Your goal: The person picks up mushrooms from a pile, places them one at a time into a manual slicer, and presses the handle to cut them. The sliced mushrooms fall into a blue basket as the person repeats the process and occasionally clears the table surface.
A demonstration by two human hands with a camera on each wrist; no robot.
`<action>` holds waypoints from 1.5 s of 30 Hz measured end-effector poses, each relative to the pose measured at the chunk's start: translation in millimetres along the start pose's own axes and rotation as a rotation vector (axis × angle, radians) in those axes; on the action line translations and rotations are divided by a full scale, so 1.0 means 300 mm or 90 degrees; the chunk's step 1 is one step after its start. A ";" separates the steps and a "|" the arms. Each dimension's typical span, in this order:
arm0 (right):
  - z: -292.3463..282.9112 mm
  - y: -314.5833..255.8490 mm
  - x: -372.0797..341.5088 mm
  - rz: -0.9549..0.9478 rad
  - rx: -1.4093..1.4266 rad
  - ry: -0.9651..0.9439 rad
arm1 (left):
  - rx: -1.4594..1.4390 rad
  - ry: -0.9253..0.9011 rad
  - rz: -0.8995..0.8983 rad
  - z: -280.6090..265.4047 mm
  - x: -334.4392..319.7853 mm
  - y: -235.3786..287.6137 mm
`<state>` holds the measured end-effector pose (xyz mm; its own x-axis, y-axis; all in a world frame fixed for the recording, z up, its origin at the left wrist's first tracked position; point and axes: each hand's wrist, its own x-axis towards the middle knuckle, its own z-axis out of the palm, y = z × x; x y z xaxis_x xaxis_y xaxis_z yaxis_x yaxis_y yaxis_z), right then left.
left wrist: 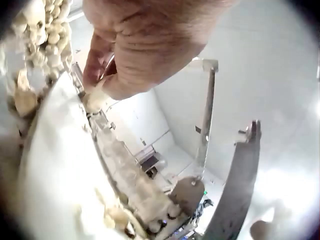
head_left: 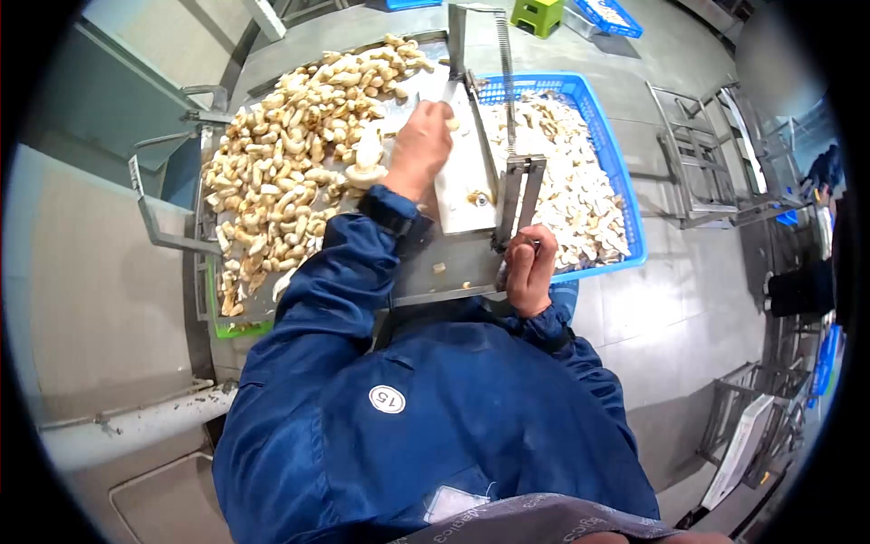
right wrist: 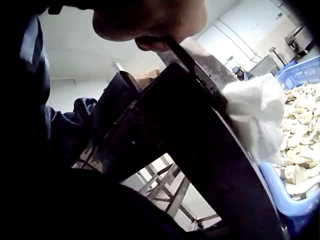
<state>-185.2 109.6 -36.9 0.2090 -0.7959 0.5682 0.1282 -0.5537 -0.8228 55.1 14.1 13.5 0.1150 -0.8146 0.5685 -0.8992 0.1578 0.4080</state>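
In the head view my left hand (head_left: 420, 150) is over the white board (head_left: 464, 186), beside the upright metal blade frame. Its curled fingers pinch a small pale piece (left wrist: 94, 101), seen in the left wrist view. My right hand (head_left: 530, 269) grips the lower end of the metal lever (head_left: 524, 195), at the board's near right corner. The right wrist view has that hand (right wrist: 155, 20) at the top, fingers round the dark metal. Pale, mushroom-like pieces (head_left: 290, 145) are heaped left of the board. Sliced pieces (head_left: 566, 168) fill the blue basket (head_left: 634, 227) on the right.
A tall spring (head_left: 507, 82) stands at the blade frame. Below the tray's left edge shows a green basket (head_left: 237, 328). A green stool (head_left: 536, 16) is at the back, and metal racks (head_left: 693, 159) stand to the right. A white cloth-like bundle (right wrist: 257, 115) appears in the right wrist view.
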 end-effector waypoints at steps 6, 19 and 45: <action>-0.002 0.006 -0.006 0.011 0.001 0.005 | -0.222 -0.157 0.029 0.104 -0.070 0.035; 0.005 -0.173 0.159 0.159 0.076 -0.018 | -0.554 -0.065 -0.304 0.179 -0.051 -0.013; 0.079 -0.386 0.370 0.262 0.080 0.040 | -0.414 -0.105 -0.282 0.182 -0.020 0.001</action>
<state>-153.8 91.0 121.2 0.2085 -0.9596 0.1889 0.1639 -0.1561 -0.9740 31.3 -11.5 -28.8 0.2942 -0.9416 0.1637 -0.3527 0.0522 0.9343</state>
